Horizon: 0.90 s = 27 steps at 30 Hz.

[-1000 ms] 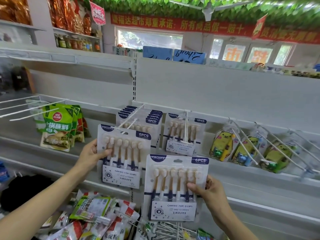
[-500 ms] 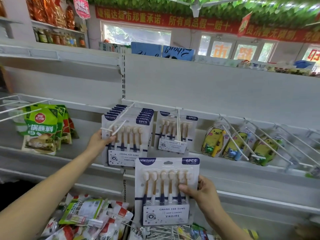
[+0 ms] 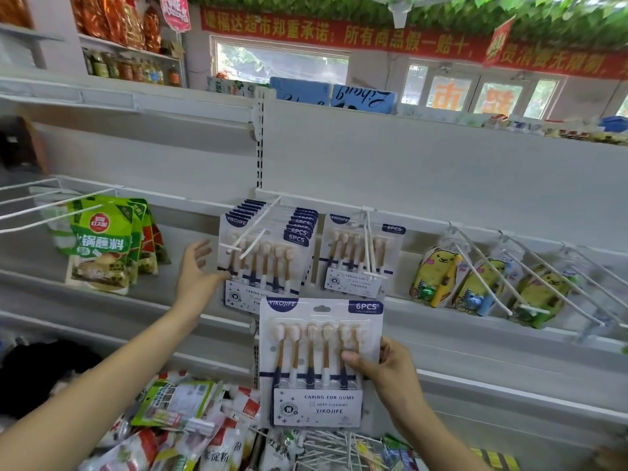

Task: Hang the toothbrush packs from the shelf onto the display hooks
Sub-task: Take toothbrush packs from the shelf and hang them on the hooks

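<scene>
A white toothbrush pack with blue labels is held upright in front of the shelf by my right hand, thumb across its front. Above it, several packs hang stacked on a white display hook. The front pack of that stack hangs on the hook, and my left hand is at its left edge with fingers spread, its thumb touching the pack. A second hook to the right carries one more toothbrush pack.
Green sauce pouches hang on hooks at the left, beside bare white hooks. Yellow children's toothbrush packs hang at the right. Loose packets and spare white hooks lie on the lower shelf.
My left hand slid its pack up onto the left hook, then loosened its grip and now rests at the pack's edge. My right hand has kept holding its pack in front of the shelf.
</scene>
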Each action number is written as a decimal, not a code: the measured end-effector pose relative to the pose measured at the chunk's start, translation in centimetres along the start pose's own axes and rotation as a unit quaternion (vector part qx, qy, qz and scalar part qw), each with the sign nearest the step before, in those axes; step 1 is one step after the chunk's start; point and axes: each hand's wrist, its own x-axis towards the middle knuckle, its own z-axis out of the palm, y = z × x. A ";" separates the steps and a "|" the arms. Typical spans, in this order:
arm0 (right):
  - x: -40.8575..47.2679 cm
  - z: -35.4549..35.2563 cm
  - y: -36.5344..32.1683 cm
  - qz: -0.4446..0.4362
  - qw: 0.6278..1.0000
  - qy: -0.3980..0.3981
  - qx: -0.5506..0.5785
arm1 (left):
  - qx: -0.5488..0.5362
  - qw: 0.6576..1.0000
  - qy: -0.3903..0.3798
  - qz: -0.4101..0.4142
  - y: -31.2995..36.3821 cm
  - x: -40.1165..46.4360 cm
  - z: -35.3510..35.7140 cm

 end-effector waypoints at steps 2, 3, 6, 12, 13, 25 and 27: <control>0.4 1.0 -0.2 -0.008 1.000 0.002 0.003 | 0.020 0.999 0.000 0.045 -0.2 -2.4 -1.1; 0.6 1.5 -0.3 -0.011 1.000 0.001 0.006 | 0.018 0.998 -0.016 0.059 -0.4 -3.7 -1.6; 1.1 3.2 -0.7 -0.013 1.000 -0.005 0.019 | -0.026 0.992 -0.115 0.049 -1.5 -8.3 -3.2; 2.0 6.1 -1.7 -0.029 0.998 -0.034 0.042 | -0.025 0.974 -0.219 -0.056 -5.0 -14.0 -5.2; 2.1 6.6 -1.8 -0.033 0.998 -0.037 0.045 | -0.020 0.973 -0.218 -0.068 -5.6 -14.4 -5.3; 3.4 9.7 -3.9 -0.091 0.986 -0.137 0.023 | -0.080 0.987 -0.123 -0.066 -6.4 -13.6 -6.8; 3.9 10.1 -4.0 -0.101 0.985 -0.139 0.014 | -0.090 0.987 -0.120 -0.055 -6.5 -13.0 -7.1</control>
